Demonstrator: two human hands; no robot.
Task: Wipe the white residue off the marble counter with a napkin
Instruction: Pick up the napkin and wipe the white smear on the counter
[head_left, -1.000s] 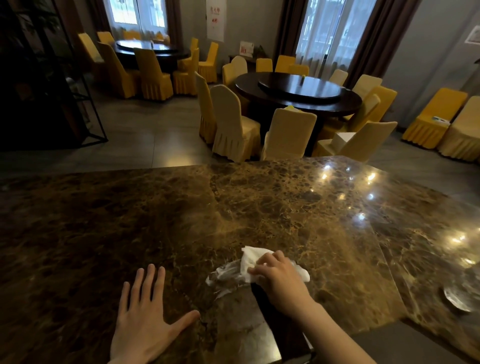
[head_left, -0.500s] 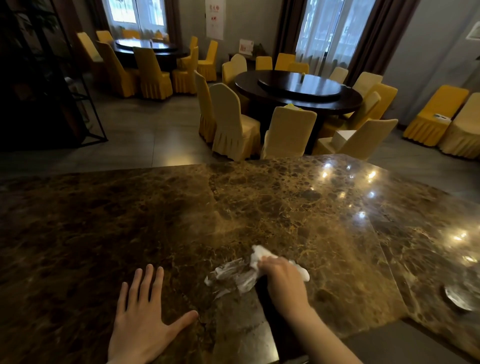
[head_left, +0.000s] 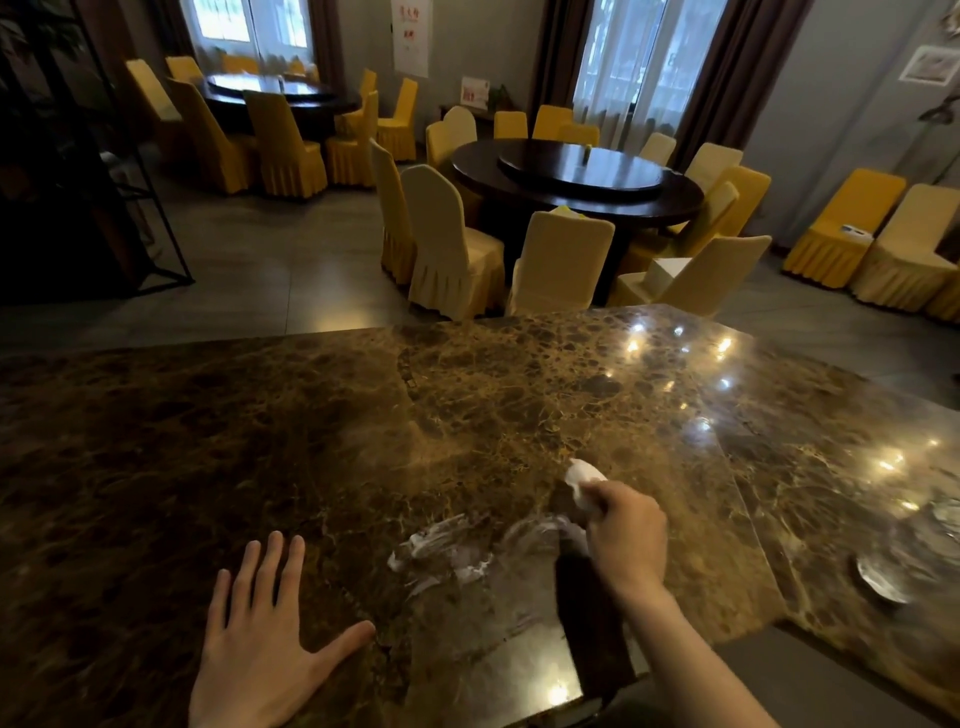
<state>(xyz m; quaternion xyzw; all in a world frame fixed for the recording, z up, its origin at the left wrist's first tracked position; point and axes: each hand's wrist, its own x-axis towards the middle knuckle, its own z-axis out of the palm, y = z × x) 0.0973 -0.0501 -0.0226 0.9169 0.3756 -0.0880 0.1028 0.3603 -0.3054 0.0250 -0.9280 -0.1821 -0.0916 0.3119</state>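
Observation:
A brown marble counter fills the lower half of the view. White residue is smeared in streaks near its front middle, trailing right toward my right hand. My right hand is closed around a crumpled white napkin, which sticks out past the fingers and presses on the counter just right of the smear. My left hand lies flat on the counter to the left of the residue, fingers spread, holding nothing.
A round silvery dish sits on the counter at the right. The counter's front edge runs just below my hands. Beyond the far edge stand yellow-covered chairs around a dark round table.
My right hand has dragged the napkin to the right and a little away from me, leaving longer white streaks behind it. My left hand has stayed in place.

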